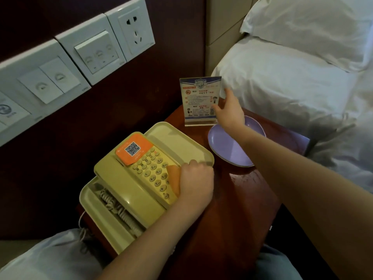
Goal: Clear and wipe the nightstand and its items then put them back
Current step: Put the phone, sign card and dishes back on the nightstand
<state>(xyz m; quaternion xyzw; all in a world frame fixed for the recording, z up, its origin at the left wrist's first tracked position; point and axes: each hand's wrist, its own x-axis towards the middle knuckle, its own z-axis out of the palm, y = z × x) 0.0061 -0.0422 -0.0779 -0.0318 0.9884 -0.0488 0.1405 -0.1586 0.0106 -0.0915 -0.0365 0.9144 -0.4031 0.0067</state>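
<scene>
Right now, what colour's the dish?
The dish is light purple; clearest in the head view.

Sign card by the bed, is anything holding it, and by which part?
The right hand pinches the sign card by its right edge. The left hand curls over the right side of the telephone; whether it grips cannot be told.

Telephone (141,174) left of dish (228,146), sign (199,100) behind.

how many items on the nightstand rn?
3. Telephone on the wall-side left, sign stand at the back, purple dish in front of it, toward the bed. A purple edge at the bed-side rim may be a fourth, mostly hidden.
</scene>
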